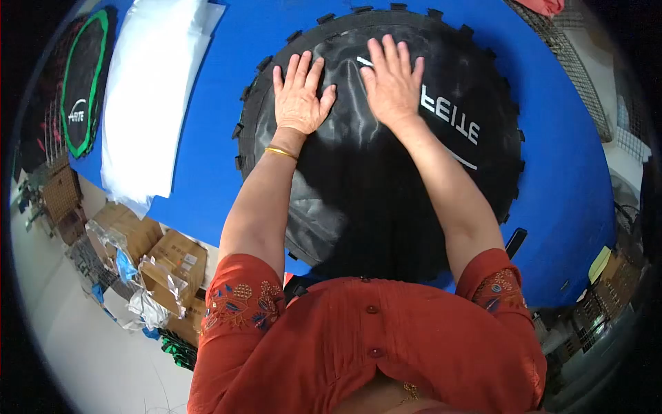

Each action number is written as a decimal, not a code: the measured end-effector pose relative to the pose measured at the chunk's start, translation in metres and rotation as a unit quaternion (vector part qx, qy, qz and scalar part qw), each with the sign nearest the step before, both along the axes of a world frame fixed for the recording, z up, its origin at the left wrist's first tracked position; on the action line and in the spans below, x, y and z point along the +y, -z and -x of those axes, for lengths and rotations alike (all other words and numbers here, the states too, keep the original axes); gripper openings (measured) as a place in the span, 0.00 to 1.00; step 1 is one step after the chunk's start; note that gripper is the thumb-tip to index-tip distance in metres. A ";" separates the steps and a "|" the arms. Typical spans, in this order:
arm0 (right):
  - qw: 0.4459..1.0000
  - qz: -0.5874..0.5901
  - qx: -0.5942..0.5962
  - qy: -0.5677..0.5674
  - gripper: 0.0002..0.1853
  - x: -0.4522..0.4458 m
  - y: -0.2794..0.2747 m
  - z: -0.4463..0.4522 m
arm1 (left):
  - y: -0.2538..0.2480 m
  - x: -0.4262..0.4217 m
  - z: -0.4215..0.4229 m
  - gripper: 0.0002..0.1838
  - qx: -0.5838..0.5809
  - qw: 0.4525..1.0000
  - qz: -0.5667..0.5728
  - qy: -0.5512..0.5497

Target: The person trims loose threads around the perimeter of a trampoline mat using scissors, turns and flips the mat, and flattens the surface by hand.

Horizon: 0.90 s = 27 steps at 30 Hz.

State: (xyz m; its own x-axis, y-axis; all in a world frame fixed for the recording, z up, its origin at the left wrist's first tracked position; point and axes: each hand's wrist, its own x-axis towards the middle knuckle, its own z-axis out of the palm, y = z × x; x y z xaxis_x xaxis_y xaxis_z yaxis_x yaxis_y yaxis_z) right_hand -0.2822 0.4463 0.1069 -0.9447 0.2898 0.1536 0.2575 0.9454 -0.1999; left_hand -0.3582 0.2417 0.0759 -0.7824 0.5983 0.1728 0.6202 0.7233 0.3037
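Observation:
A round black trampoline mat with tabs around its rim and white lettering lies spread on the blue table. My left hand rests flat on the upper left part of the mat, fingers stretched out. To its right, my right hand also presses palm down on the fabric, its fingers slightly spread, beside the lettering. Neither hand holds anything. The mat's near edge is partly hidden by my arms, their shadow and my body.
A stack of clear plastic bags lies on the table's left side. Beyond it is a black mat with a green border. Cardboard boxes stand on the floor at lower left. A small black object lies right of the mat.

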 end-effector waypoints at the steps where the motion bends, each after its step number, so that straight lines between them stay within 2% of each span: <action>1: 1.000 0.015 0.013 -0.012 0.34 -0.017 0.008 -0.003 | -0.001 0.000 0.000 0.36 0.002 1.000 -0.006 0.002; 6: 0.998 -0.014 -0.058 0.007 0.34 -0.041 0.010 -0.007 | 0.001 -0.002 0.000 0.35 0.004 1.000 -0.005 0.002; 11: 0.998 -0.039 -0.049 0.011 0.34 -0.042 0.015 -0.006 | 0.003 -0.006 -0.001 0.32 0.008 1.000 -0.020 0.010; 15: 0.997 -0.055 -0.061 0.009 0.34 -0.042 0.016 -0.006 | -0.013 -0.055 -0.026 0.31 -0.002 0.999 0.037 0.006; 19: 0.996 -0.072 -0.058 0.010 0.34 -0.042 0.019 -0.006 | -0.010 -0.130 -0.070 0.33 -0.017 0.992 0.104 -0.072; 27: 0.991 -0.102 -0.080 0.015 0.33 -0.044 0.019 -0.002 | -0.010 -0.137 -0.072 0.35 -0.032 0.993 0.076 -0.085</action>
